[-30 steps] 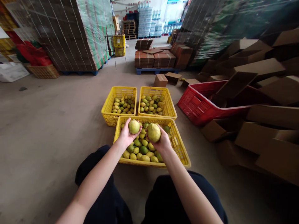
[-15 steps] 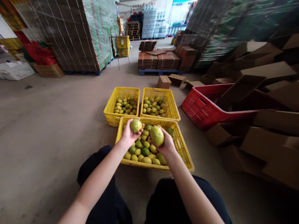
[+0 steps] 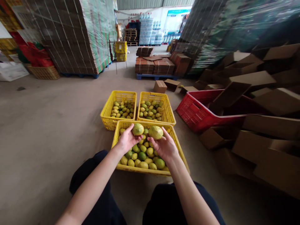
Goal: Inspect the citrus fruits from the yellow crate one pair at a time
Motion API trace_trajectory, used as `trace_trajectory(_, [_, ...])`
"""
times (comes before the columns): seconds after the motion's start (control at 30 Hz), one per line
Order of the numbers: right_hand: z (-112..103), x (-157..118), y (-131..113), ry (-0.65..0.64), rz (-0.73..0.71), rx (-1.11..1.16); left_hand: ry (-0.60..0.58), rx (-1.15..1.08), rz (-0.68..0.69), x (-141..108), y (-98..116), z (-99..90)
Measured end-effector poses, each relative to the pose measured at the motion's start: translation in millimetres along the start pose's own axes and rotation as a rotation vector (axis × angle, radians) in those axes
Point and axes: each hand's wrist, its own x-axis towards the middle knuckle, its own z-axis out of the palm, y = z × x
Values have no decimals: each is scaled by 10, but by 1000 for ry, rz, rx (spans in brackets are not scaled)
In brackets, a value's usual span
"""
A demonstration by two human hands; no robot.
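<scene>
My left hand [image 3: 127,139] holds an oval yellow-green fruit [image 3: 138,129], lemon-like in shape, between thumb and fingers. In my right hand [image 3: 166,145] lies a second, slightly larger fruit of the same kind [image 3: 155,132], turned lengthwise with mottled skin. Both hands are side by side above the near yellow crate [image 3: 134,169], the two fruits a little apart. Beneath them, many similar fruits [image 3: 142,156], from yellow to dark green, fill the crate's bottom; my hands hide part of them.
Two more yellow crates of such fruit, left [image 3: 106,117] and right [image 3: 171,112], stand just beyond. A red crate [image 3: 194,114] and heaped cardboard boxes [image 3: 264,143] lie to the right. Flattened cartons [image 3: 154,67] on a blue pallet [image 3: 152,76] and tall wrapped stacks [image 3: 70,37] stand farther back.
The fruit in my right hand has turned from upright to lengthwise, and that hand's palm now faces more upward. My left hand still holds its fruit. The view has tilted up slightly.
</scene>
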Motion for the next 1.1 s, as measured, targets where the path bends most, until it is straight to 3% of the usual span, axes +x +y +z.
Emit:
trace_trajectory(0.43, [57, -5, 92, -49, 71, -42, -23, 138, 9, 7, -56, 42])
trace_trajectory(0.67, [14, 33, 65, -73, -14, -132, -94, 261, 218, -24, -57, -5])
trace_trajectory(0.77, [-6, 27, 36, -45, -222, -217, -77, 341, 279, -70, -29, 2])
trace_trajectory(0.83, [-25, 12, 33, -11, -478, -365, -39, 424, 396, -92, -19, 3])
trace_trajectory(0.97, [-64, -21, 73, 113, -1020, -880, 3, 594, 691, -144, -20, 19])
trace_trajectory(1.03, [-81, -22, 105, 136, -1162, -1063, -9, 652, 743, -183, -19, 48])
trace_trajectory(1.1, [-98, -10, 135, 126, -1210, -1130, -11, 671, 757, -221, -16, 85])
